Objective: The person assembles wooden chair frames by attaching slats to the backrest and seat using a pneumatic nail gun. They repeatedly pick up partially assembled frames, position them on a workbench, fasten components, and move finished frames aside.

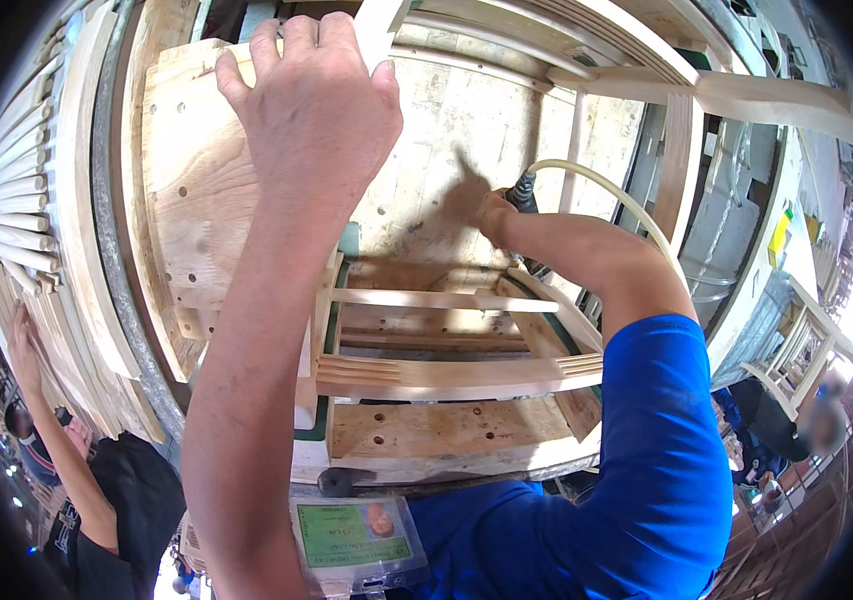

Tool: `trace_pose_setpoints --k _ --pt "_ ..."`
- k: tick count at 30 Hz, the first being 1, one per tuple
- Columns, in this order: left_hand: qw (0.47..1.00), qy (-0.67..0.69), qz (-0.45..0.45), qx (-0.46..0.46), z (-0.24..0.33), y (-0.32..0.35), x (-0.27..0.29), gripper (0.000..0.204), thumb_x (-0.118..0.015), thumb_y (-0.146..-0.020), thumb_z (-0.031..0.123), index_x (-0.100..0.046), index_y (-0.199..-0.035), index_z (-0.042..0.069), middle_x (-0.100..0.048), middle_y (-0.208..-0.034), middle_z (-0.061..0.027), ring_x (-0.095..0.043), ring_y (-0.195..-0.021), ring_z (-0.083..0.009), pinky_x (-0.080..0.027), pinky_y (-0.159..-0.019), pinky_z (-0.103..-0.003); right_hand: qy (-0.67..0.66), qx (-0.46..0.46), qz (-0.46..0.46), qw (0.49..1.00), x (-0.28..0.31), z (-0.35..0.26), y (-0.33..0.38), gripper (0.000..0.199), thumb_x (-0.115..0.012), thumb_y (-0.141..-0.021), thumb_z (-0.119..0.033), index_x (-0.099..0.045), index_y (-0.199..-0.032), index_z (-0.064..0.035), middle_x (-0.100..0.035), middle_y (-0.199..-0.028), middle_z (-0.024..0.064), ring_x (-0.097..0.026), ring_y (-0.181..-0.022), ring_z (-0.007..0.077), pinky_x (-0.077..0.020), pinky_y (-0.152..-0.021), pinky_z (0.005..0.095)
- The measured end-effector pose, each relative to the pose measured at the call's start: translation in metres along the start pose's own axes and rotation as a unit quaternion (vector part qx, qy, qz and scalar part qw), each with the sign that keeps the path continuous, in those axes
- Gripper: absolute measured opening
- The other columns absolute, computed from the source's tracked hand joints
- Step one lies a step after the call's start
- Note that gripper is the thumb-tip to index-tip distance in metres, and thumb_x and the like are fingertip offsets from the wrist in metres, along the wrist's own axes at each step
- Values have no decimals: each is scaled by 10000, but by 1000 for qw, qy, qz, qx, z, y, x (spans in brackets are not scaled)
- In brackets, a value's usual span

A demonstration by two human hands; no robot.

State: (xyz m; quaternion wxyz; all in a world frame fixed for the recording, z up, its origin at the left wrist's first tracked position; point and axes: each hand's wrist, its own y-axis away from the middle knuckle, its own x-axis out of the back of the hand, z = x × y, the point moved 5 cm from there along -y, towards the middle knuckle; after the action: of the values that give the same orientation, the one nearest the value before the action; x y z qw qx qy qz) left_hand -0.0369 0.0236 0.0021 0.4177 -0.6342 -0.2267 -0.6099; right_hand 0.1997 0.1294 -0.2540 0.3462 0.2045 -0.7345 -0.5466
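Observation:
My left hand [311, 105] is raised high and closed around a pale wooden slat [379, 28] at the top of the picture. My right hand [494, 215] grips a dark pneumatic tool [523, 192] with a cream air hose [611, 195], pressed down toward an unfinished wooden chair frame [446, 372]. The frame lies on a plywood workbench [446, 140] with drilled holes. A thin rail [436, 299] and a curved slatted rail [466, 375] of the frame sit between my arms.
Stacks of curved wooden parts [26, 200] fill the left side. A person in black [96, 500] stands at lower left touching them. Another person [796, 430] sits at lower right by a chair frame [806, 345]. A badge [356, 535] hangs at my chest.

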Motion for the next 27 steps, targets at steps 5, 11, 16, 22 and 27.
trace_pose_setpoints --k 5,11,16,22,27 --pt "1000 -1 -1 4 -2 -1 3 463 -762 -854 291 -672 -1219 22 -682 -1195 -137 -562 -1290 -335 -349 -1093 -682 -53 -30 32 998 23 15 23 331 -740 -888 -362 -800 -1138 -152 -767 -1141 73 -719 -1069 329 -566 -858 609" --pt "999 35 17 -21 9 -3 13 424 -771 -810 283 -658 -1157 66 -652 -1137 -135 -567 -1209 -355 -361 -1064 -689 -163 -119 106 974 39 21 104 329 -721 -907 -331 -791 -1163 -138 -767 -1146 88 -718 -1074 333 -568 -876 598" --pt "996 13 -80 38 5 9 0 494 -724 -857 309 -602 -1269 64 -619 -1285 -152 -495 -1321 -369 -290 -1147 -698 -186 -263 280 905 62 -1 238 301 -732 -827 -221 -790 -1068 -49 -740 -1093 167 -696 -988 295 -531 -733 502" --pt "996 -25 -58 56 24 2 44 749 -736 -886 325 -431 -1516 57 -421 -1574 -219 -341 -1497 -406 -274 -1200 -620 -308 -339 607 650 6 -74 499 249 -684 -780 -159 -563 -946 -19 -659 -870 148 -704 -789 344 -553 -693 477" --pt "997 -24 -66 31 50 41 96 862 -777 -848 207 -327 -1543 -36 -343 -1604 -263 -307 -1511 -419 -305 -1203 -550 -452 -523 517 504 -145 -165 619 359 -694 -789 -153 -520 -1075 -24 -677 -860 184 -695 -846 410 -544 -735 516"
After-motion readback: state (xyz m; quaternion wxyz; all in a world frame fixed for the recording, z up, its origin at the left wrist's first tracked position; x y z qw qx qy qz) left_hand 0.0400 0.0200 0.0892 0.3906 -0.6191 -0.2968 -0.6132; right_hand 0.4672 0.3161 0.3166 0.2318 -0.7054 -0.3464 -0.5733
